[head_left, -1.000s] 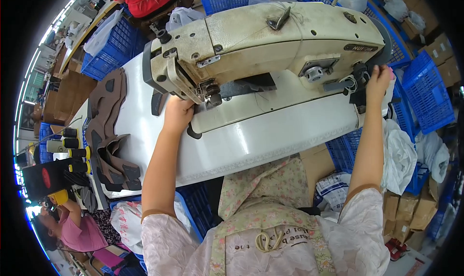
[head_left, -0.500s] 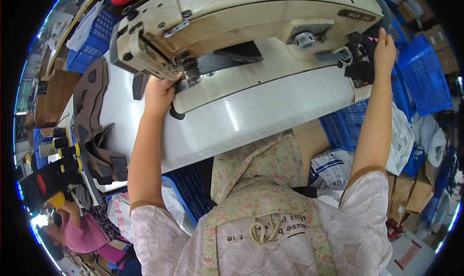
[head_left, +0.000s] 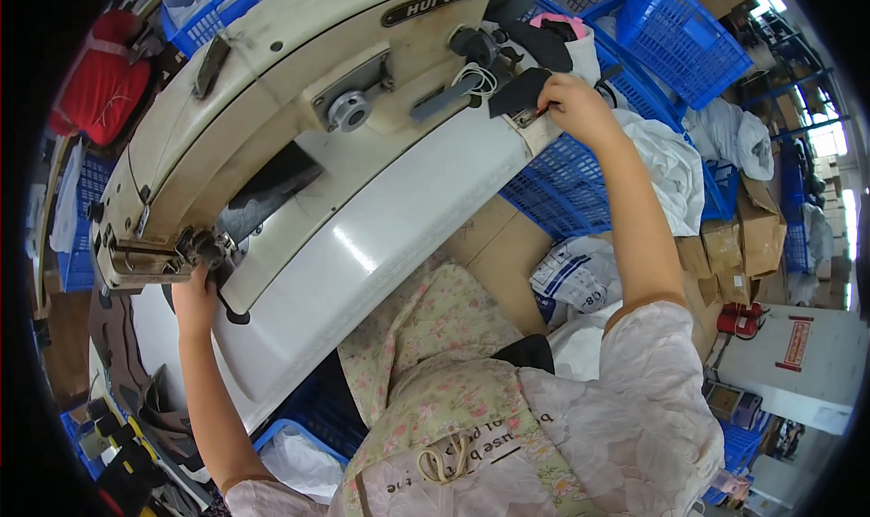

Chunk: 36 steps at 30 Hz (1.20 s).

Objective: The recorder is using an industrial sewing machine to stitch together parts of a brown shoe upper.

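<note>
A cream sewing machine (head_left: 272,91) with a long arm stands on a white table (head_left: 390,213). My left hand (head_left: 193,301) is at its needle end, right below the presser foot (head_left: 207,250). The fingers there look curled, and the machine head partly hides them; what they hold is hidden. My right hand (head_left: 580,107) is at the table's right end, fingers closed at a small dark, reddish thing I cannot make out. Black flat pieces (head_left: 519,93) lie beside that hand, next to a coil of white cord (head_left: 480,80).
Brown cut pieces (head_left: 122,345) lie along the table's left side. Blue crates (head_left: 684,41) stand to the right, with white bags (head_left: 666,168) and cardboard boxes (head_left: 739,236) near them. A red bundle (head_left: 104,82) is at the far left.
The view has turned towards the right, so the machine sits further left and tilts more. My right hand has come down from the black bundle to the table's end. My left hand stays by the needle.
</note>
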{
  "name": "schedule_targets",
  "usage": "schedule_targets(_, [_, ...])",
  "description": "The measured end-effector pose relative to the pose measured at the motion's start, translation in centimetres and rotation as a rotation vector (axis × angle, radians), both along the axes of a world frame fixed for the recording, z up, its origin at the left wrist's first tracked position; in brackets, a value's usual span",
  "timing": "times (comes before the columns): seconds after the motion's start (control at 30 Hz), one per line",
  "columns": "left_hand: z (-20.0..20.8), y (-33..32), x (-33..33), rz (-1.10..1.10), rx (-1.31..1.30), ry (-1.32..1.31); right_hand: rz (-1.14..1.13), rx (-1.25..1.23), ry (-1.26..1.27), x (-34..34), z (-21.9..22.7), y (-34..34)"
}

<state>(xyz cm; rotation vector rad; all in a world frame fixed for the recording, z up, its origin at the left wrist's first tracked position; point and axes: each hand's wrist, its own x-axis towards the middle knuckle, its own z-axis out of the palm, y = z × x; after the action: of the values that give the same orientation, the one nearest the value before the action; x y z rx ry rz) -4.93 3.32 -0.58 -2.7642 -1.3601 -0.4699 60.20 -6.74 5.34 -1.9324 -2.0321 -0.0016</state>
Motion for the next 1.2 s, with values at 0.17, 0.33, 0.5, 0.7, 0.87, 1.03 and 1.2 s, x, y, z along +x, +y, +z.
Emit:
schedule_targets(0.17, [0.5,0.1,0.5,-0.004,0.078,0.107,0.135,0.067,-0.002,0.7,-1.4,0.2])
schedule_targets(0.33, [1.3,-0.4,1.2,0.016,0.056,0.131,0.159,-0.150,0.171,1.2,0.2,0.5])
schedule_targets(0.5, [2.1,-0.1,2.0,-0.013,0.099,0.150,0.052,-0.204,0.904,0.7,3.2,-0.1])
schedule_targets(0.7, [2.8,0.8,-0.7,-0.086,0.166,0.278,0.150,-0.118,1.549,-1.9,2.8,0.1])
schedule_targets(0.87, [3.7,0.7,1.5,-0.039,0.110,0.302,-0.112,-0.300,1.974,-8.1,0.6,-2.1])
schedule_targets(1.03, [5.1,-0.8,4.0,-0.005,0.047,0.095,0.001,-0.632,1.702,-21.2,-0.8,-3.2])
schedule_targets(1.2, [4.4,-1.8,4.8,0.068,0.094,0.349,0.648,-0.354,1.230,-37.9,2.5,-3.0])
